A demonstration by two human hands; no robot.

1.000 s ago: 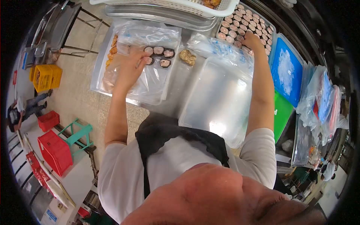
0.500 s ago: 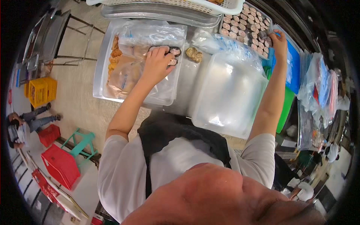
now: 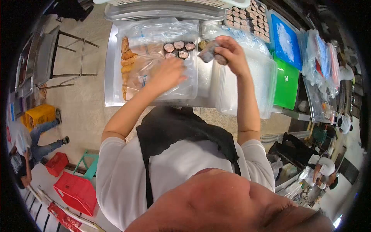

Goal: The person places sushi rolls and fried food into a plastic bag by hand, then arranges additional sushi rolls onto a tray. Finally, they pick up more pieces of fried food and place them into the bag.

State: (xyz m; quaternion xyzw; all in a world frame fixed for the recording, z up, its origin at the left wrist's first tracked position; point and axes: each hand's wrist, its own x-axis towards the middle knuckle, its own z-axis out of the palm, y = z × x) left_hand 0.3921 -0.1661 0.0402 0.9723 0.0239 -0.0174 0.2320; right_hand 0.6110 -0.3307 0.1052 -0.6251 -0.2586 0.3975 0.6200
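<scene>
My right hand (image 3: 232, 54) is closed on a few dark-wrapped seaweed roll slices (image 3: 208, 54), held above the gap between a clear plastic box and a translucent lid (image 3: 247, 87). My left hand (image 3: 168, 75) is over the box (image 3: 193, 83), just below several seaweed roll slices with pink filling (image 3: 179, 45); its fingers are smeared by motion. Clear plastic sheet (image 3: 143, 73) lies in the box, with orange-brown fried pieces (image 3: 126, 58) along its left side. Behind my right hand sits a brownish clump (image 3: 203, 44), partly hidden.
A tray of many pink-filled slices (image 3: 251, 23) stands at the back right. Blue (image 3: 286, 42) and green (image 3: 286, 81) containers lie at the right, beside hanging plastic bags (image 3: 322, 65). A white basket (image 3: 174, 3) is at the back. Other people are at both sides.
My right hand has come from the far-right tray toward the middle, carrying slices. My left hand has drawn back from the slices in the box, where several now show. The view has shifted.
</scene>
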